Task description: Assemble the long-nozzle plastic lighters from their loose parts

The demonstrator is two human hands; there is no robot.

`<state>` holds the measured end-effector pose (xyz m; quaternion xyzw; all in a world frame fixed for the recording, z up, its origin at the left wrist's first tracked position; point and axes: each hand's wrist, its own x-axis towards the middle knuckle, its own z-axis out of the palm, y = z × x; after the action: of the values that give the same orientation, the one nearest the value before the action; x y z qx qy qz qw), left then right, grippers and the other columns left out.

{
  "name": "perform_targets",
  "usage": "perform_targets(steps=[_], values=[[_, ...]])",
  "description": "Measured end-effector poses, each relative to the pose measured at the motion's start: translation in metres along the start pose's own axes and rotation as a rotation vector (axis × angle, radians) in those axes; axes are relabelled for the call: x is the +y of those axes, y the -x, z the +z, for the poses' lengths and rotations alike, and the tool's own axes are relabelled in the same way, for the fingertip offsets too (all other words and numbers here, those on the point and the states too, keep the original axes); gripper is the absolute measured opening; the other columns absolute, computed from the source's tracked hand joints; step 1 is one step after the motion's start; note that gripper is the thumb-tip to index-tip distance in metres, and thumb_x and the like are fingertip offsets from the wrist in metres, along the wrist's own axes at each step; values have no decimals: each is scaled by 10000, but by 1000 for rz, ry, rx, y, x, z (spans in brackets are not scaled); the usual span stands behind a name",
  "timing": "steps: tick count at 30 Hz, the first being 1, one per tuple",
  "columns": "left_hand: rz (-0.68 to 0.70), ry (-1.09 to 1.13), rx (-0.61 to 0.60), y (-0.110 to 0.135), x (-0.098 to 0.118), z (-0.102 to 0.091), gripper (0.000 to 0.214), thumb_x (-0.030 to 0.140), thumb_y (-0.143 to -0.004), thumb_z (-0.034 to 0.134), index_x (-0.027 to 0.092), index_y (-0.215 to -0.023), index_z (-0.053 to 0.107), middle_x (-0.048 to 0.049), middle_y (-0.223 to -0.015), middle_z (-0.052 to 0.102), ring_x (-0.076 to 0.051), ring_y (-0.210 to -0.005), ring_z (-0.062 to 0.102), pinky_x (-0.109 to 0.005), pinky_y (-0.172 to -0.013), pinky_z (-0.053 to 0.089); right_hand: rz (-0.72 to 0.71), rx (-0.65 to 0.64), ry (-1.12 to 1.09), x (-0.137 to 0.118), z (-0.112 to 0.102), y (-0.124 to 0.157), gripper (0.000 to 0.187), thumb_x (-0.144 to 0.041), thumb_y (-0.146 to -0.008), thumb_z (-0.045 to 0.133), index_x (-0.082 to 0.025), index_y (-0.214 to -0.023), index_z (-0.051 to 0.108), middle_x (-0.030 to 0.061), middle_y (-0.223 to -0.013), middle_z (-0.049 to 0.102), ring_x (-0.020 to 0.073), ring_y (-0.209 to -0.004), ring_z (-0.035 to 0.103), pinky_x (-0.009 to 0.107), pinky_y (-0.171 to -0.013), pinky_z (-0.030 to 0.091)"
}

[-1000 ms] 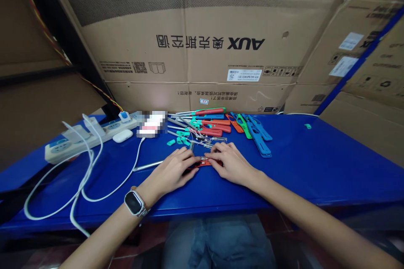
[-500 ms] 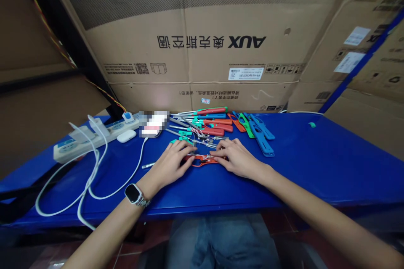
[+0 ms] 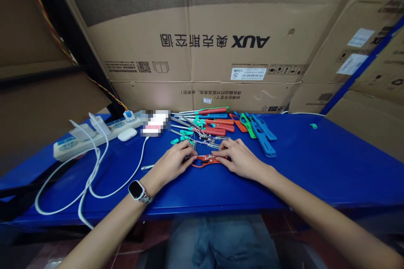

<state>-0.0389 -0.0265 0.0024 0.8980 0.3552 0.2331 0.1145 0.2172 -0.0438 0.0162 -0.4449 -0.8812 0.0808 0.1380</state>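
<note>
An orange lighter handle shell, with thin wires and small parts lying in it, rests on the blue table between my hands. My left hand is closed on its left end, thumb and fingers together. A metal lighter tube sticks out to the left from under this hand. On the shell's right end my right hand is closed, with its fingertips at a clear part inside the shell. My fingers hide both ends. Just behind lie wired clear lighter inserts and turquoise trigger pieces.
Several long-nosed lighters are heaped at the back. Blue, green and orange handle shells lie to their right. On the left are a power strip, white cables, an earphone case and a blurred-out phone. Cardboard walls the back.
My left fingers have shifted slightly, showing more of the shell's left part. My right hand stays nearly in place at the right end. The whole view has moved a little.
</note>
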Motion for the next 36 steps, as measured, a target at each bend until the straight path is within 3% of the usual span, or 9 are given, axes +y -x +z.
perform_targets(steps=[6,11,14,18,21,25,29,36], values=[[94,-75,18,4,-2,-1,254,275,-1004,463,178,-979,696,-68,-952,610,-169,-852,602,-294,-781,514,-14,-9,65,1,-1,2,282,-328,-998,515,-286,-1204,703,66,-992,626,205,-971,558,348,-778,300],[34,41,16,4,-2,1,246,267,-992,482,175,-979,710,-70,-955,629,-167,-848,620,-286,-800,514,-59,1,145,-8,-10,1,299,-322,-997,495,-262,-1214,692,83,-1004,621,220,-996,550,354,-804,315],[-13,83,10,5,-3,3,231,264,-982,497,179,-971,712,-67,-956,635,-170,-844,622,-283,-795,507,-57,69,84,-20,-12,-10,305,-299,-972,525,-225,-1233,665,88,-1096,627,208,-1007,569,327,-818,358],[-13,101,-2,5,-5,5,224,256,-979,499,185,-953,710,-63,-959,630,-171,-859,620,-276,-803,495,-5,-16,-49,-27,-4,-33,128,-273,-900,621,-211,-948,722,31,-973,678,148,-794,610,253,-636,353],[-8,89,-10,4,-5,5,225,249,-982,490,185,-975,706,-65,-971,633,-175,-879,620,-277,-815,491,-11,-22,-79,-24,4,-43,102,-179,-867,613,-193,-847,712,29,-896,700,151,-787,618,246,-653,366],[-26,78,-38,2,-6,1,221,219,-973,488,184,-990,706,-67,-992,657,-186,-914,628,-286,-846,488,2,21,-127,-18,10,-43,97,-156,-840,618,-179,-810,707,32,-852,707,151,-765,616,244,-676,381],[-93,85,-50,1,-11,-2,196,222,-942,533,187,-951,726,-58,-928,670,-179,-842,629,-280,-780,490,6,45,-170,-17,12,-40,101,-141,-818,620,-179,-783,707,21,-821,704,133,-729,600,234,-654,366],[-142,120,-35,2,-14,-2,179,276,-913,579,188,-931,734,-38,-857,664,-154,-735,604,-267,-685,468,174,5,-175,-20,11,-42,69,-208,-785,652,-227,-781,718,-24,-766,700,121,-667,569,237,-587,305]])
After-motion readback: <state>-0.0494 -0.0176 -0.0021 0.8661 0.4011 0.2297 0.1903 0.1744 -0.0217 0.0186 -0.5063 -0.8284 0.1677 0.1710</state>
